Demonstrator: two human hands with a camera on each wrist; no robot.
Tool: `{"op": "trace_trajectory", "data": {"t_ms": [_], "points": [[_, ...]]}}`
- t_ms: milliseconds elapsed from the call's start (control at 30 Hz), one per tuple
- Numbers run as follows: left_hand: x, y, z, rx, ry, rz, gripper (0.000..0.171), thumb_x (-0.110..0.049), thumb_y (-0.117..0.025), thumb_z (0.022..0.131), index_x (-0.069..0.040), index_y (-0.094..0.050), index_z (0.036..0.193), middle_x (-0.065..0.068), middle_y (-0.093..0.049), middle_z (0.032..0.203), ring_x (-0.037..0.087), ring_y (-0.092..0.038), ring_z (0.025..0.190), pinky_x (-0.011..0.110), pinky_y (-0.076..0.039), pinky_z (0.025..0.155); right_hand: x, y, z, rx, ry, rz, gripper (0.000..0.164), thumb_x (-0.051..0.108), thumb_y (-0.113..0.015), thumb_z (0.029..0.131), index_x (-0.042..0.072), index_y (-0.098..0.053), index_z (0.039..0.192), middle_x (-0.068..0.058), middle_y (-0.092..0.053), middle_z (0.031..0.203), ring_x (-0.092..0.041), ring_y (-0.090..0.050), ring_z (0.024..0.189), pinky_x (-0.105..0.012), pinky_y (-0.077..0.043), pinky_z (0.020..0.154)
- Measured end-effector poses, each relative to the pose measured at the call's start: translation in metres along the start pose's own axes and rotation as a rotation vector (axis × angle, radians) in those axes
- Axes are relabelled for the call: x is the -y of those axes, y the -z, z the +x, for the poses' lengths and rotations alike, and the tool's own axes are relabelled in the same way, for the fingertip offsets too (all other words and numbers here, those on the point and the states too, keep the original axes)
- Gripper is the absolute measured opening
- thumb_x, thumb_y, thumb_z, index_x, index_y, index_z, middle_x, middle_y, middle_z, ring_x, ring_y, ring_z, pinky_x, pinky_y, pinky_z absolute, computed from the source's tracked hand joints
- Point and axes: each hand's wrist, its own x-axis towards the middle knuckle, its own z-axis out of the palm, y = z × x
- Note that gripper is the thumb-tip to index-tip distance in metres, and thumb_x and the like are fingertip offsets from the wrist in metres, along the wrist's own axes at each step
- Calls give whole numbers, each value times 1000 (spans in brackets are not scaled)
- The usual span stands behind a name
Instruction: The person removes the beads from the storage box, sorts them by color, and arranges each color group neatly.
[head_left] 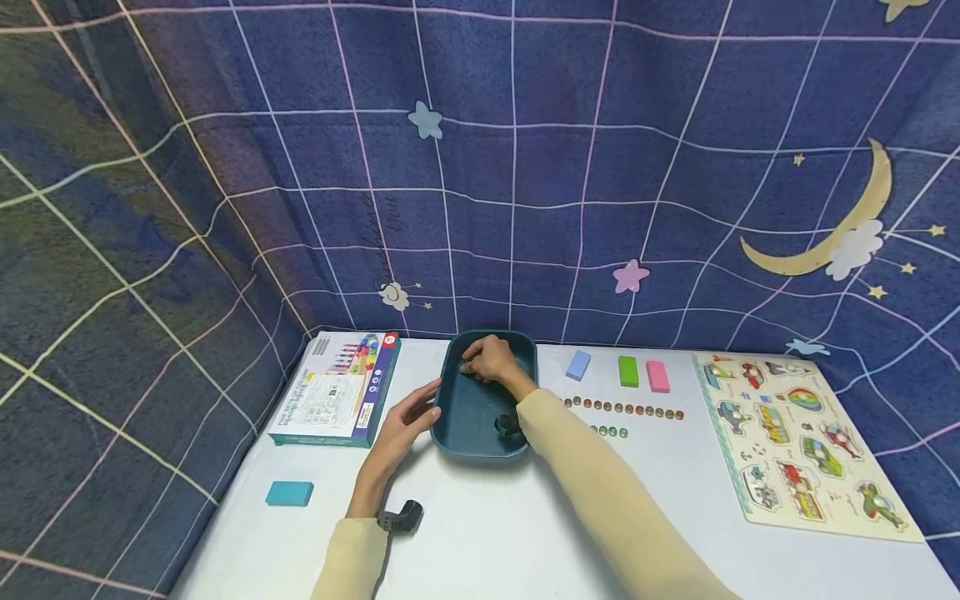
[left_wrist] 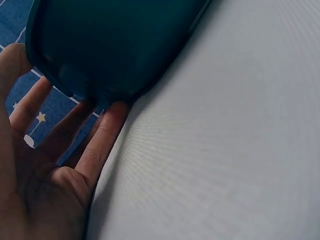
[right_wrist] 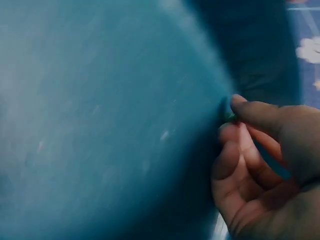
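Note:
A dark teal plastic bin (head_left: 480, 442) stands on the white table. My left hand (head_left: 397, 433) touches the bin's left side, its fingers extended along the wall, as the left wrist view also shows beside the bin (left_wrist: 115, 50). Inside the bin, toward its far left corner, is my right hand (head_left: 491, 360). Its thumb and index finger pinch a small green piece (right_wrist: 231, 118), mostly hidden by the fingertips. To the bin's right lie a row of small reddish round pieces (head_left: 628, 408) and a shorter row of green round pieces (head_left: 612, 432).
Left of the bin lies a printed box (head_left: 322, 396), with a teal block (head_left: 289, 493) nearer me. Blue (head_left: 578, 365), green (head_left: 628, 372) and pink (head_left: 657, 377) blocks lie at the back right. A picture puzzle board (head_left: 802, 450) lies far right. Patterned curtain (head_left: 480, 183) hangs behind.

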Motion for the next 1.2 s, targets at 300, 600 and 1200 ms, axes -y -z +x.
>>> {"op": "trace_trajectory", "data": {"t_ms": [300,600,1200], "points": [[1,1,0,-1,9,0,53,-20,-65,105,-15,-52,157,20,-51,162,44,-53,145,20,-55,101,3,11,-8,-16,97,33,14,10,-85,89,4,-83,101,-16,-80,82,-15,-68,55,-19,-51,49],[1,2,0,-21,11,2,53,-18,-66,105,-13,-53,156,20,-52,161,44,-54,144,21,-56,100,-20,90,-80,-95,299,126,22,20,-81,95,7,-80,113,-19,-77,90,-22,-67,62,-22,-50,53],[3,-1,0,-14,-5,-11,54,-18,-65,105,-11,-51,157,20,-52,161,46,-54,144,19,-56,99,-199,143,-213,-293,204,-126,13,16,-84,90,10,-81,102,4,-70,77,3,-54,66,-22,-48,63]]}}
